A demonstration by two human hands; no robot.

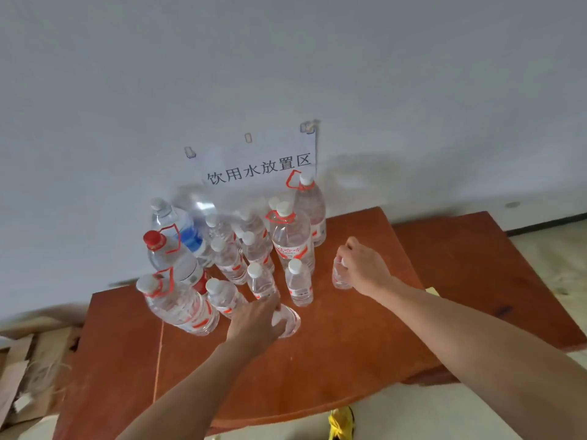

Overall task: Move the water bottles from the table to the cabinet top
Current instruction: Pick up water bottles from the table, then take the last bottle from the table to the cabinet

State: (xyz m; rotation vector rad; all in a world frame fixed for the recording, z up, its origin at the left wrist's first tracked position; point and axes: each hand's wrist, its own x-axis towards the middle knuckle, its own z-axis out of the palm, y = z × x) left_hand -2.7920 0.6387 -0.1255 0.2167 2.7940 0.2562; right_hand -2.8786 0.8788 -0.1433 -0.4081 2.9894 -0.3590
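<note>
Several clear water bottles stand clustered on a red-brown cabinet top (317, 360) against the wall. My left hand (254, 325) grips a small clear bottle (289, 320) from above at the front of the cluster; its base rests on the wood. My right hand (362, 268) holds the top of another small bottle (340, 277), which stands to the right of the group. Large bottles with red handles (292, 239) rise behind, one with a red cap (154, 240) at the left.
A paper sign with Chinese characters (259, 168) is taped to the wall above the bottles. A second red-brown surface (476, 265) adjoins on the right. Cardboard and scraps (28, 369) lie at the left; something yellow (341, 422) shows below the front edge.
</note>
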